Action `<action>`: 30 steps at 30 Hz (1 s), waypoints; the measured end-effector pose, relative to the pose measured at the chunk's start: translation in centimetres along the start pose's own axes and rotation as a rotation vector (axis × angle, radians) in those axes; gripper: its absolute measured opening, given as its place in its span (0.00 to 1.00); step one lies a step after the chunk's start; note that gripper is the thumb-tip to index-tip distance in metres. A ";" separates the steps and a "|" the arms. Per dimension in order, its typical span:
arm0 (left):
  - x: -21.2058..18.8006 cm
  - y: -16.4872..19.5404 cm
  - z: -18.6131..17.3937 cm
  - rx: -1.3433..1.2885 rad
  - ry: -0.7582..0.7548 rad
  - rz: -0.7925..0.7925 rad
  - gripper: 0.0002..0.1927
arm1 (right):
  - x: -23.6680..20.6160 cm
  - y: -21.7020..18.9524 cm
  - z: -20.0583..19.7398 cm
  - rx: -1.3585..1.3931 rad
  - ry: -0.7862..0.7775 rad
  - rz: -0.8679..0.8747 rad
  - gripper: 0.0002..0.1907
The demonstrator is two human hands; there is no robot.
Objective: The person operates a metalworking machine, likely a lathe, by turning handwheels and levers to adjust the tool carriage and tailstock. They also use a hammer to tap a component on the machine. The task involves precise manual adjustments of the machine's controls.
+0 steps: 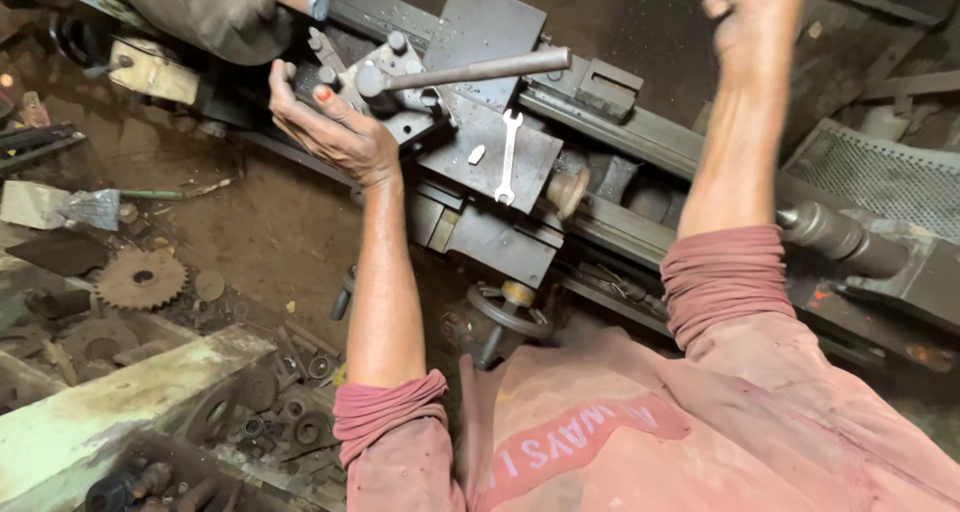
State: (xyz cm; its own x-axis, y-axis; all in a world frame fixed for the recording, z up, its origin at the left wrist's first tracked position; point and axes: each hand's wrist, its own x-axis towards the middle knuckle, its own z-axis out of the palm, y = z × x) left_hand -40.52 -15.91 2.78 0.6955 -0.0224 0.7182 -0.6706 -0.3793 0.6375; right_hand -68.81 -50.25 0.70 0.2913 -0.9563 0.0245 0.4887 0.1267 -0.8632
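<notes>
Toolpost (400, 87) sat upper centre of frame on the lathe carriage (490, 152); I judged it heavy, rigid, oily steel, best worked by its long lever handle (480, 69). Left hand (325, 122) lay fingers spread against its left side, gripping nothing. Right hand (755, 12), top right, blurred; couldn't tell its grip. Spanner (508, 157) lay loose just below.

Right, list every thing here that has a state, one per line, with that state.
Left hand: open, fingers curled at the grey metal tool post, grip not closed.
Right hand: raised, blurred, grip unclear.
Long steel tool-post handle: lying roughly level, untouched.
Small silver open-ended spanner: lying flat on the grey carriage plate.
Rusty toothed gear: flat on the floor.
</notes>
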 end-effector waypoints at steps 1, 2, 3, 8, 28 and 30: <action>-0.1 0.0 0.0 0.000 -0.002 0.000 0.24 | -1.0 0.4 -0.4 -0.144 -0.085 0.002 0.05; 0.0 0.0 0.0 0.000 0.003 0.007 0.24 | -2.3 0.8 -0.5 -0.278 -0.175 -0.001 0.06; 0.0 0.1 0.2 -0.006 0.013 0.015 0.24 | -3.4 0.7 -0.6 -0.414 -0.266 -0.014 0.10; 0.2 0.0 0.2 -0.049 0.048 0.047 0.22 | -8.6 0.6 3.1 -0.851 -0.491 -0.010 0.28; 0.5 1.4 -1.4 0.003 -0.108 -0.017 0.18 | -40.9 3.0 -16.9 -1.203 -0.730 0.689 0.30; 0.4 0.8 -1.2 0.020 -0.127 -0.005 0.18 | -43.6 5.3 -19.1 -1.303 -0.623 0.873 0.32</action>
State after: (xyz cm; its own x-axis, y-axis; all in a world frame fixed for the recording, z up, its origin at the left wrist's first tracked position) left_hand -41.06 -15.11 3.86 0.7270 -0.1372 0.6728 -0.6625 -0.3978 0.6347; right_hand -94.68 -12.89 -14.55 0.5015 -0.4404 -0.7447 -0.8454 -0.0666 -0.5300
